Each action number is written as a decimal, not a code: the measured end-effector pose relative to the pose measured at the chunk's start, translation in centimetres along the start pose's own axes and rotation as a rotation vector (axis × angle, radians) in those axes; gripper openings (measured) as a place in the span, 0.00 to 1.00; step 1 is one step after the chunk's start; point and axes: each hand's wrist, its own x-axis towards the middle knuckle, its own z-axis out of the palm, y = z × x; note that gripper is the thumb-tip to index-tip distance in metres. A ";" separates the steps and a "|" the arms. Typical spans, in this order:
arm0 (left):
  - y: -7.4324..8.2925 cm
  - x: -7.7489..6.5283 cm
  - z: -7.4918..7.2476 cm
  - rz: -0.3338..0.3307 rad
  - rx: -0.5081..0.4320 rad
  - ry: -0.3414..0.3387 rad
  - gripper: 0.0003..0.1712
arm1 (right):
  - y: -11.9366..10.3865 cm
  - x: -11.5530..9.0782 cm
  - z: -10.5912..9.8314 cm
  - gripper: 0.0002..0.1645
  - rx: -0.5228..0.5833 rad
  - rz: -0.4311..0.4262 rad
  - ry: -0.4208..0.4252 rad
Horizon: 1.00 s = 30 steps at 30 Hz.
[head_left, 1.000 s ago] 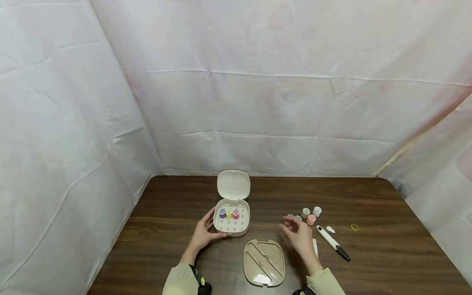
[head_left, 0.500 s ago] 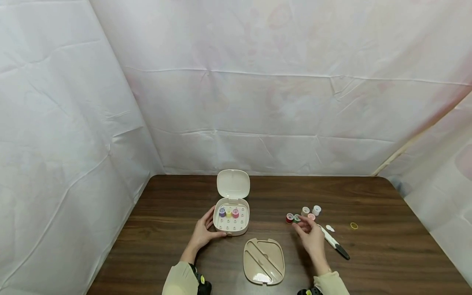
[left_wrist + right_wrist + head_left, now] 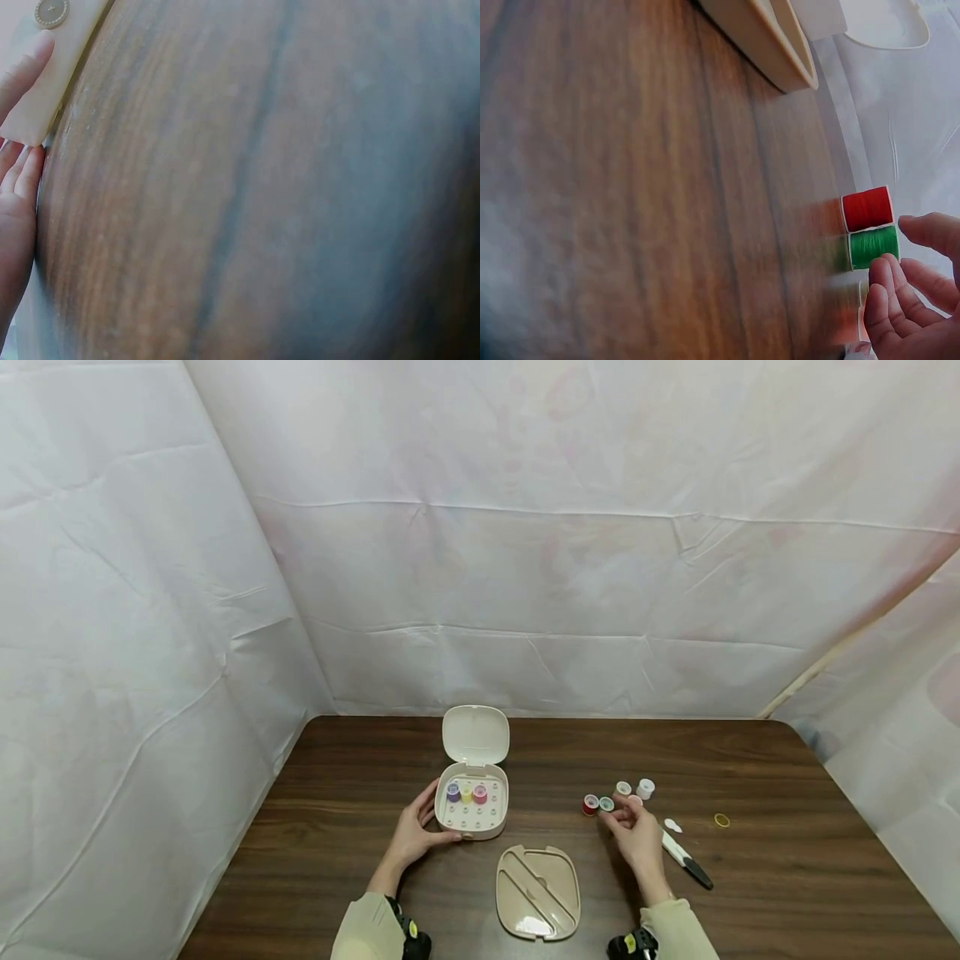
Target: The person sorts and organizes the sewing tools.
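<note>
The left hand (image 3: pixel 411 837) holds a beige sewing box (image 3: pixel 491 832) by its left front corner, thumb at the front and fingers along the side. Its lid stands open. Purple, yellow and pink thread spools (image 3: pixel 480 794) sit on its pegged base. In the left wrist view the thumb lies over the box (image 3: pixel 69 46) near a round button. The right hand (image 3: pixel 638 837) reaches in at a green thread spool (image 3: pixel 874 247), thumb on one side and bent fingers on the other, with a gap showing at the thumb. A red thread spool (image 3: pixel 867 208) stands against the green one.
A beige divided tray (image 3: pixel 517 910) lies between the forearms. Beyond the right hand stand a tan spool (image 3: pixel 622 788) and a white spool (image 3: pixel 646 788), with a pink one partly hidden. A white and black seam ripper-like tool (image 3: pixel 686 860) and a yellow ring (image 3: pixel 722 820) lie farther right.
The right hand has moved right to the green spool, uncovering the red and green spools and covering part of the pink one and the tool. The left hand stays on the box.
</note>
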 end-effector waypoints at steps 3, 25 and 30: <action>0.1 0.0 0.0 0.018 0.007 0.000 0.55 | 0.1 0.2 0.0 0.19 -0.014 0.012 -0.010; -3.0 0.5 -0.2 0.006 0.021 0.029 0.56 | 1.2 0.7 0.4 0.14 -0.047 -0.010 0.001; -1.9 0.4 -0.1 0.018 0.008 0.021 0.55 | 1.2 0.4 0.4 0.14 -0.034 0.000 0.018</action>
